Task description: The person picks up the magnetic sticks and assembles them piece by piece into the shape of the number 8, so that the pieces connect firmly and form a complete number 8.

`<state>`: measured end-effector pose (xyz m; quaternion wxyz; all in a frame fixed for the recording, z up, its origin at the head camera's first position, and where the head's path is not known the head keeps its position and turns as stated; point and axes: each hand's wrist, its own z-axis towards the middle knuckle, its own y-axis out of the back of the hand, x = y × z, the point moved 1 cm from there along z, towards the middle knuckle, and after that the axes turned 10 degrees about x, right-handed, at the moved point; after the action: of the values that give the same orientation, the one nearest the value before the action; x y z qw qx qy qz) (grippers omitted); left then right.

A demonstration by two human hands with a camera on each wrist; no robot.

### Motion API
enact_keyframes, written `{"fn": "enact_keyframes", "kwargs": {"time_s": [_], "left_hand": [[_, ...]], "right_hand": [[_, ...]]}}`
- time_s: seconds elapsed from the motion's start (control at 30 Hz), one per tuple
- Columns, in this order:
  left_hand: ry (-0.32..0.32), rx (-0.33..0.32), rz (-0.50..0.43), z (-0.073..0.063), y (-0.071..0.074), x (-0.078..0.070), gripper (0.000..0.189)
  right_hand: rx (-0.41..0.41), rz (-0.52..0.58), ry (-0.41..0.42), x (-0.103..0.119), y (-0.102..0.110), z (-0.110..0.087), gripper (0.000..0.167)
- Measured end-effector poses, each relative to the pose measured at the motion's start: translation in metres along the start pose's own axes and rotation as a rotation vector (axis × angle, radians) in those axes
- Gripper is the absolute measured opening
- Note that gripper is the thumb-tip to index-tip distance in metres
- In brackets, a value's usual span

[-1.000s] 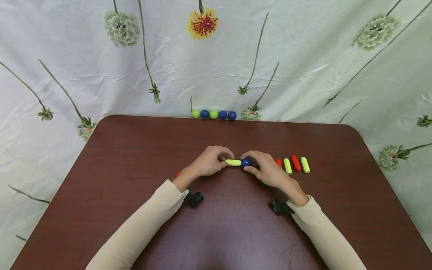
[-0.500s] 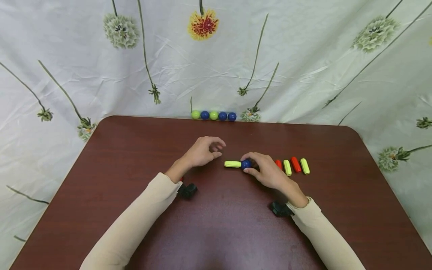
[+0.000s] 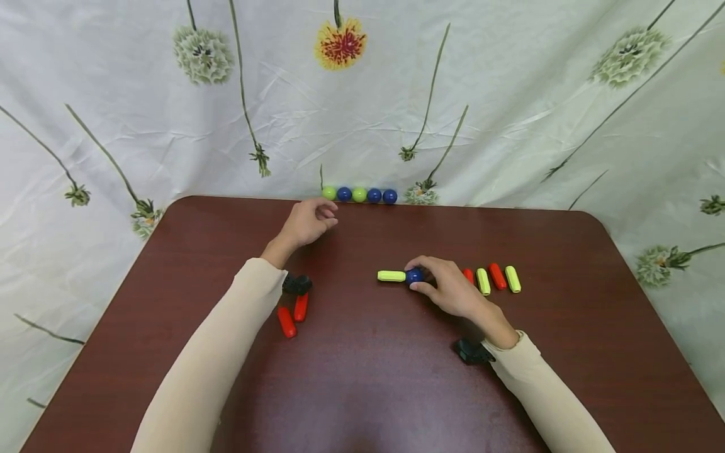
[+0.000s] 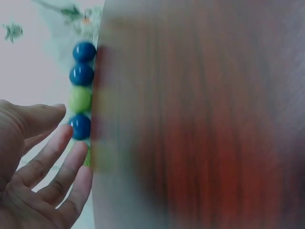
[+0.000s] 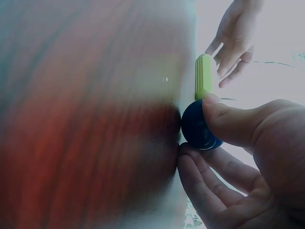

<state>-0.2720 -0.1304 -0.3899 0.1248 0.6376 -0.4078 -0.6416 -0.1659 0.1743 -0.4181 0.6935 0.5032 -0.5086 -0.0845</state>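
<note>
My right hand point(image 3: 447, 286) holds a blue ball point(image 5: 198, 125) between thumb and fingers at the middle of the table. A ribbed yellow-green rod point(image 3: 391, 276) joins the ball's left side and points left. My left hand point(image 3: 306, 223) is near the table's far edge with nothing in it, its fingers loosely bent. Just beyond its fingertips is a row of balls, starting with a green ball point(image 3: 329, 193) and a blue ball point(image 3: 343, 194). In the left wrist view, the fingers overlap the near end of that row.
Two red rods point(image 3: 287, 322) lie on the brown table point(image 3: 362, 377) beside my left forearm. Right of my right hand stands a line of red and yellow-green rods point(image 3: 497, 276), one partly hidden by the hand. A flower-printed white cloth point(image 3: 498, 75) hangs behind the table.
My left hand has let go of the yellow-green rod and moved left and away toward the row of balls, uncovering two red rods. The right hand stays on the blue ball.
</note>
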Motion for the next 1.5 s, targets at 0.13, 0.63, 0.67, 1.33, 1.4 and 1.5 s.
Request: {"fn": "enact_keyframes", "kwargs": {"time_s": [0.13, 0.63, 0.67, 1.33, 1.4, 1.5], "left_hand": [[0.048, -0.036, -0.023, 0.009, 0.008, 0.010, 0.033], [0.133, -0.009, 0.025, 0.032, 0.026, 0.021, 0.038], [0.137, -0.010, 0.009, 0.034, 0.026, 0.021, 0.038], [0.136, -0.046, -0.172, 0.061, 0.013, 0.038, 0.042], [0.135, -0.036, -0.163, 0.062, 0.012, 0.039, 0.043], [0.134, -0.018, -0.161, 0.063, 0.012, 0.038, 0.044]], "right_hand": [[0.007, -0.001, -0.001, 0.000, 0.000, 0.001, 0.029], [0.011, 0.009, -0.004, -0.002, 0.000, -0.001, 0.028], [0.008, 0.009, -0.005, -0.003, 0.000, -0.002, 0.029], [0.016, 0.019, -0.011, -0.004, 0.000, 0.000, 0.027], [0.015, 0.021, -0.009, -0.004, 0.000, 0.000, 0.027], [0.011, 0.022, -0.005, -0.004, 0.001, 0.000, 0.028]]}}
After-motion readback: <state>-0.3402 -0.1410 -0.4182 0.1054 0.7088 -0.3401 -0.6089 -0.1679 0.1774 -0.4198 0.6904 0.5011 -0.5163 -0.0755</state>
